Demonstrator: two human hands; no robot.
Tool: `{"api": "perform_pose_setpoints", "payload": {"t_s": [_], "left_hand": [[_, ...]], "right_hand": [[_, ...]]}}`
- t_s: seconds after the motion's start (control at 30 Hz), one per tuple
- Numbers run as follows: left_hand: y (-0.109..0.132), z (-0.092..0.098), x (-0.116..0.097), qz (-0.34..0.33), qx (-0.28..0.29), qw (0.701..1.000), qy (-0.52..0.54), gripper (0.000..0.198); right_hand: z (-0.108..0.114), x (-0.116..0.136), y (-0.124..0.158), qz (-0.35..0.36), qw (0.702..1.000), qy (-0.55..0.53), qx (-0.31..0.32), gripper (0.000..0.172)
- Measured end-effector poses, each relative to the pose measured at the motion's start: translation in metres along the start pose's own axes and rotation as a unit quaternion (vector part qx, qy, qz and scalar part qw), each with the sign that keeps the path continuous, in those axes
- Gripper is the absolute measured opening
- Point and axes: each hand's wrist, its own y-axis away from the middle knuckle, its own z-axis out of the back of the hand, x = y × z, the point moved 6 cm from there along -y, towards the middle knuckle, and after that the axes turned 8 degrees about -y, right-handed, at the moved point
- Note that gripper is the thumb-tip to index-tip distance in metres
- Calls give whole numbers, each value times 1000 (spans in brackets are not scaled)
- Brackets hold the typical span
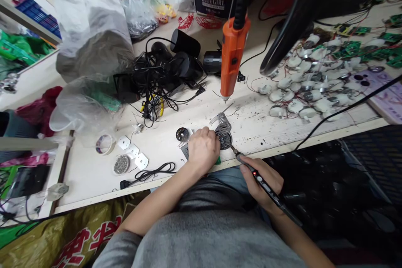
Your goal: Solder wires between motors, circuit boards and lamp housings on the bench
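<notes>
My right hand's (260, 182) fingers pinch shut around the soldering iron (258, 176), tip on the round dark part (224, 140) near the table edge (314, 144). My left hand (203, 150) curls over a green board (217, 161); can't tell if it grips. Wire coil stand (223, 121) just behind.

Head-worn view, facing steeply down, close over workbench (266, 130)
</notes>
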Motion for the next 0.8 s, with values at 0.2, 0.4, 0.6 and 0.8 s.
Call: {"api": "perform_pose_setpoints", "payload": {"t_s": [0.2, 0.4, 0.6, 0.8], "left_hand": [[-1, -3, -1, -9, -8, 1000, 1, 25], [0, -3, -1, -12, -14, 1000, 1, 26], [0, -3, -1, -15, -21, 1000, 2, 24], [1, -3, 0, -18, -28, 999, 7, 24]], "right_hand": [[-4, -2, 1, -5, 1000, -3, 7, 26], [-6, -4, -1, -2, 1000, 3, 10, 26], [-8, -4, 0, 15, 1000, 10, 13, 26], [-6, 0, -3, 17, 1000, 18, 16, 26]]}}
